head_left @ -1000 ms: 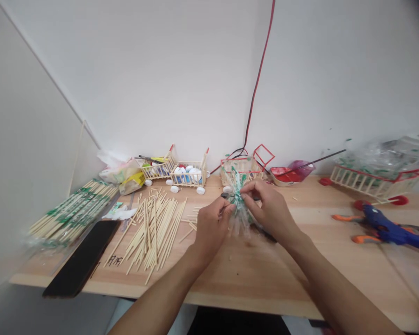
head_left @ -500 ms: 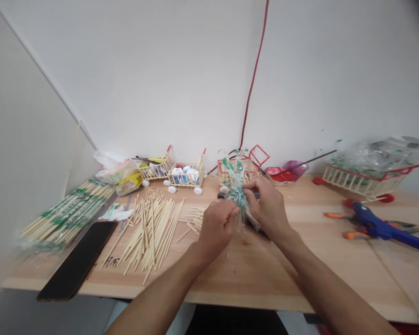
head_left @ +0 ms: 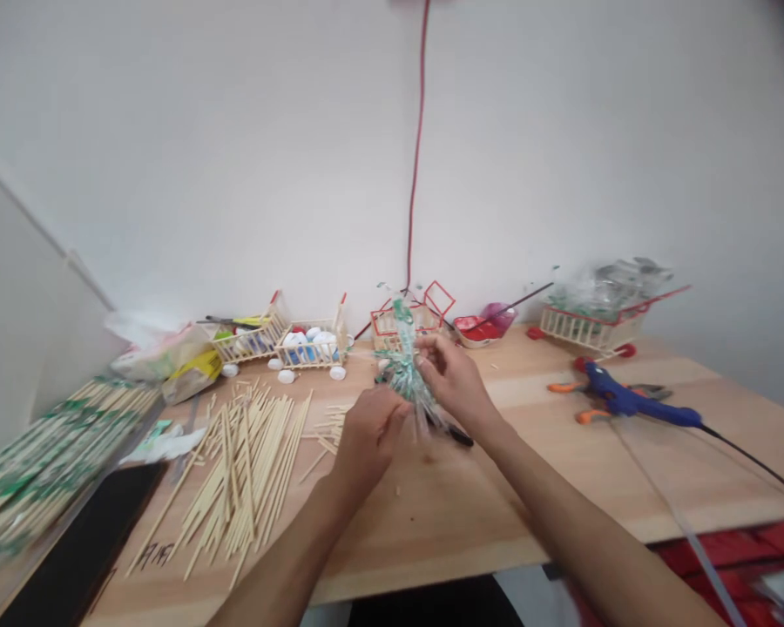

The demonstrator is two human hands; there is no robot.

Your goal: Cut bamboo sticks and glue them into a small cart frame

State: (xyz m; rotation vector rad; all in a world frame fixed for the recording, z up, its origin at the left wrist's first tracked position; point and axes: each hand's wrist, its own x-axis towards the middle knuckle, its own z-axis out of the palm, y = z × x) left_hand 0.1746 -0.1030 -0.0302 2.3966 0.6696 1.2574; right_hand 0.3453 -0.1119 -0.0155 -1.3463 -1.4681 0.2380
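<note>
- In the head view, the left hand (head_left: 369, 431) is pinching the lower side of a bunch of green-and-clear plastic film (head_left: 403, 370), thumb against curled fingers.
- The right hand (head_left: 456, 383) is pinching the film's upper right side between thumb and forefinger; the bunch is sitting between both hands.
- The film is already narrowing at its middle, while loose ends are fanning out above and below, apparently ungathered (whether a knot is holding it, I cannot tell).
- Beyond the hands, a red-rimmed stick cart (head_left: 405, 320) is standing assembled; left of it, a white-wheeled cart (head_left: 310, 353) is holding blue and white pieces.
- Far right of the right hand, a red-wheeled cart (head_left: 578, 331) is carrying crumpled clear plastic (head_left: 620, 283), and nearer, a blue glue gun (head_left: 633, 405) is lying.
- Left of the left hand, loose wooden sticks (head_left: 245, 479) are lying unassembled.
- Farther left, green-printed stick packets (head_left: 71, 444) are showing blurred, unreadable lettering; black handwriting (head_left: 157, 555) is marking the tabletop, not surely legible. No brand is showing clearly.
</note>
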